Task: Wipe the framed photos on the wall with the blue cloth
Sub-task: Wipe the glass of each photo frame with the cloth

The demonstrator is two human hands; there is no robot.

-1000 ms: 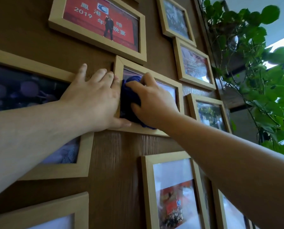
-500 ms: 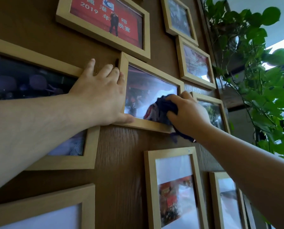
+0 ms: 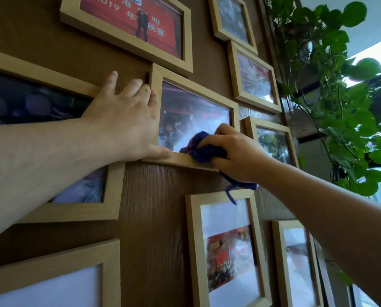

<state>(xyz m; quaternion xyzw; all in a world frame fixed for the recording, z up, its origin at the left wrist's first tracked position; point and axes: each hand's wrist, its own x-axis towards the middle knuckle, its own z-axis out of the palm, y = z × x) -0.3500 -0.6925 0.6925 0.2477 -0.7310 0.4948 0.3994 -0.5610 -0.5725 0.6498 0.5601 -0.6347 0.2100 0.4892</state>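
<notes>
A light wooden photo frame [image 3: 191, 83] hangs in the middle of the brown wood wall. My left hand [image 3: 127, 120] lies flat against the frame's left edge, thumb under its lower left corner. The bunched blue cloth [image 3: 204, 148] is gripped in my right hand [image 3: 238, 151] and pressed on the lower right of the glass and the bottom rail. A strand of the cloth hangs below my palm.
Several other wooden frames surround it: a red banner photo [image 3: 132, 21] above, a dark photo [image 3: 36, 100] at left, two portrait frames [image 3: 227, 251] below, smaller ones [image 3: 253, 78] at right. A leafy green vine [image 3: 340, 96] hangs along the wall's right edge.
My right hand has swept the cloth from the frame's left side across the glass to its lower right. My left hand has stayed on the left edge.
</notes>
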